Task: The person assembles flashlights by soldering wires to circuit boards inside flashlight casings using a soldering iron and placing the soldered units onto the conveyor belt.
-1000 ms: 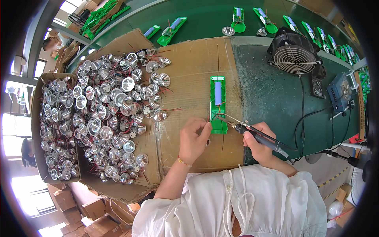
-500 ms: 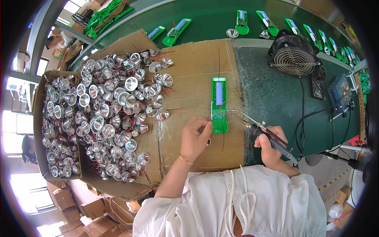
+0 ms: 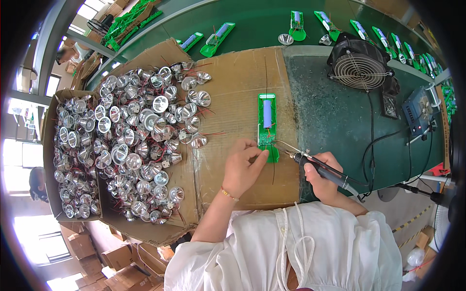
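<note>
I see a green plastic casing (image 3: 274, 155) pointing lengthwise forward; right of it, right hand (image 3: 324, 180) grasps soldering iron (image 3: 318, 168); left hand (image 3: 242, 167), grip unclear.

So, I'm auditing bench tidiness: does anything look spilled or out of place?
Greyish specks litter the green bench top just right of the cardboard, like scattered debris; that surface looks cleaner farther right. Nothing else clearly stands out.

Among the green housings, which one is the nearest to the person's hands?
It is the green housing on the brown cardboard, beside the left hand; the other housings all lie farther away, beyond the cardboard.
</note>
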A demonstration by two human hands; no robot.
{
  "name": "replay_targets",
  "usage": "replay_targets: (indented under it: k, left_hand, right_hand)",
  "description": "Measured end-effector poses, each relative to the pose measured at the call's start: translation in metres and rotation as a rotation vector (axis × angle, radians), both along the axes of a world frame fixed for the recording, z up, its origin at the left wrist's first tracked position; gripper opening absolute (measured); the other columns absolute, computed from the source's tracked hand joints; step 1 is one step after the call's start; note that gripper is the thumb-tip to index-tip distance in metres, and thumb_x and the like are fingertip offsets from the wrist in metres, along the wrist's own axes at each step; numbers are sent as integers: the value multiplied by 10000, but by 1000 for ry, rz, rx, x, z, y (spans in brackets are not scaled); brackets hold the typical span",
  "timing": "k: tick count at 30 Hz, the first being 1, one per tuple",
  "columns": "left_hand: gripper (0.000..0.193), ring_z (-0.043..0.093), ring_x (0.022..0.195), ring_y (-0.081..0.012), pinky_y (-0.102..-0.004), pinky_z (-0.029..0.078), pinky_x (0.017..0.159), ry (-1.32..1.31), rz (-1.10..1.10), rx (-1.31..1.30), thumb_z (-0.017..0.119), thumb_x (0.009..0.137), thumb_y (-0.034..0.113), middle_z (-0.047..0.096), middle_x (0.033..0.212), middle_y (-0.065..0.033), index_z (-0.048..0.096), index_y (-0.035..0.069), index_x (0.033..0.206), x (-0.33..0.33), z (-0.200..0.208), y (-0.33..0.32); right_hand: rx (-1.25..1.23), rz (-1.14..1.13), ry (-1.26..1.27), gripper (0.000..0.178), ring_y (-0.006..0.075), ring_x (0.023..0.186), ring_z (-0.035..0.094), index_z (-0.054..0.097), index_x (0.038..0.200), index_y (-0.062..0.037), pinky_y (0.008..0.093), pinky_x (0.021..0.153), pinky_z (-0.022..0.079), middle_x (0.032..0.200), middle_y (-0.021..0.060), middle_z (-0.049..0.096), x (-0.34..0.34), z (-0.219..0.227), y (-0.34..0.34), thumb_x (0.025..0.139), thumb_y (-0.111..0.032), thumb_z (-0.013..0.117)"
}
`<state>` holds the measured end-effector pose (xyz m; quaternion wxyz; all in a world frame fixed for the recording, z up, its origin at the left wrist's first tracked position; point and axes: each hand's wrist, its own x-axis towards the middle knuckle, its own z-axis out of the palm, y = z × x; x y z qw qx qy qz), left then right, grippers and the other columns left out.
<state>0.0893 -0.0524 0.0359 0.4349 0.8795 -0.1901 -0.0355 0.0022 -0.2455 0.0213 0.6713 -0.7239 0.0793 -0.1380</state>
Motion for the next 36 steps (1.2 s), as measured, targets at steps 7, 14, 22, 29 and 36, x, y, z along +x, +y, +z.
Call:
replay_targets:
  k: [7,14,22,29,36]
  left_hand:
    - [145,541,685,-219,-310,434,576,25,16,43,649,763,151,550,814,-99,638,16,713,-1,0,-3]
    - [163,538,706,-239,-332,430,586,-12,9,65,644,761,159,559,794,-93,624,19,680,6,-9,-2]
    - [165,552,709,-282,-358,435,613,-71,-30,96,641,751,159,566,737,-128,620,25,656,8,-3,1]
    - [144,572,628,-265,-333,454,569,60,40,83,646,761,177,600,735,-115,658,37,728,-1,2,1]
    - [222,634,572,-143,-277,489,543,150,-53,308,610,765,254,643,621,-83,673,41,754,12,11,3]
  right_hand:
    - [33,-2,9,143,36,521,475,522,832,0,216,469,387,602,3,554,-1,1,5,780,-55,643]
    - [-29,17,-39,145,44,530,501,516,830,2,214,475,400,623,22,574,2,0,3,789,-67,638]
    - [128,-24,-15,167,50,566,514,513,867,-5,213,509,419,655,26,576,-5,6,-4,810,-105,634]
    - [-3,-34,-117,153,79,533,539,528,816,-15,234,478,432,625,52,582,-8,-13,-13,757,-83,652]
    - [22,-196,-42,183,94,539,538,532,828,-7,242,504,435,631,56,593,-4,-9,-45,766,-121,661]
